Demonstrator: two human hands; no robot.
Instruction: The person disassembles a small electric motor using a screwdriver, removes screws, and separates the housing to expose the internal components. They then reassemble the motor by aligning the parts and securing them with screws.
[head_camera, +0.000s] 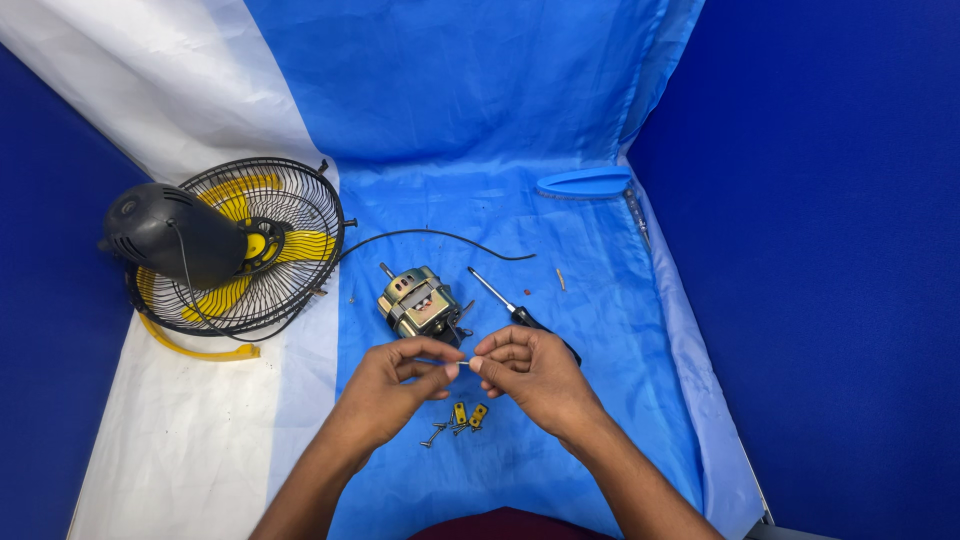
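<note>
Both hands (465, 375) pinching a thin pin (464, 363), long axis left-right.

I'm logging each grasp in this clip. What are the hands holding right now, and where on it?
Both hands, left and right, pinch a small thin white piece by its two ends between fingertips; what it is cannot be told.

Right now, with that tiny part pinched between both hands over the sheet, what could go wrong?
The small pin is held only by the fingertips of the left hand and right hand; a slip could drop it among the loose screws below. The screwdriver lies just past the right hand and might get knocked. The motor sits close too, so a forward move could bump it.
</note>
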